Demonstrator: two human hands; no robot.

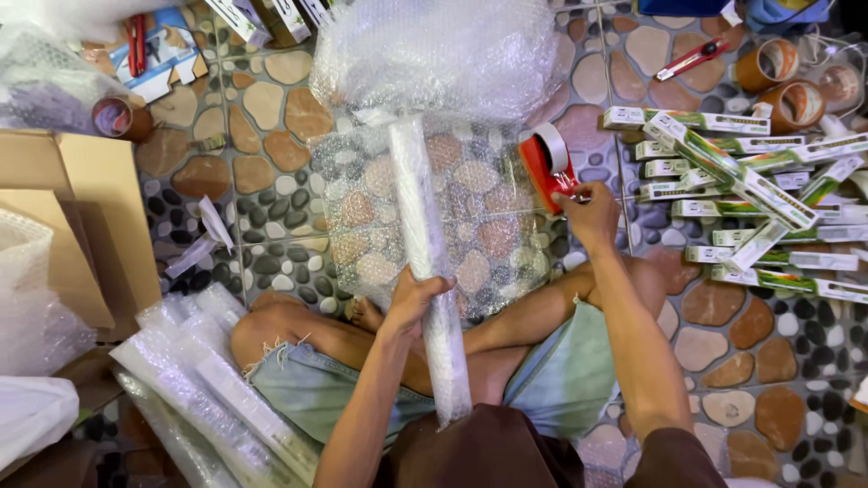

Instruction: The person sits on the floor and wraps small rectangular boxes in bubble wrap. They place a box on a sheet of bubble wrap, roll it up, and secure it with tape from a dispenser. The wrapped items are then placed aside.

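1. presently we note the left hand (418, 298) closed around a long bubble-wrapped package (432, 271), held over the lap.
2. we find the right hand (589, 212) gripping a red tape dispenser (548, 163), fingers curled about it.
3. we record a bubble wrap sheet (470, 208) on the pebble-tile floor (271, 136) beneath the package.
4. we see green-and-white boxes (750, 194) piled right, wrapped packages (217, 389) left.

Open tiled floor (271, 136) lies at ten o'clock of the left hand (418, 298); the bubble-wrap roll (434, 54) blocks twelve o'clock; piled long boxes (750, 199) close three o'clock beyond the right hand (588, 212); wrapped bundles (208, 380) crowd eight o'clock.
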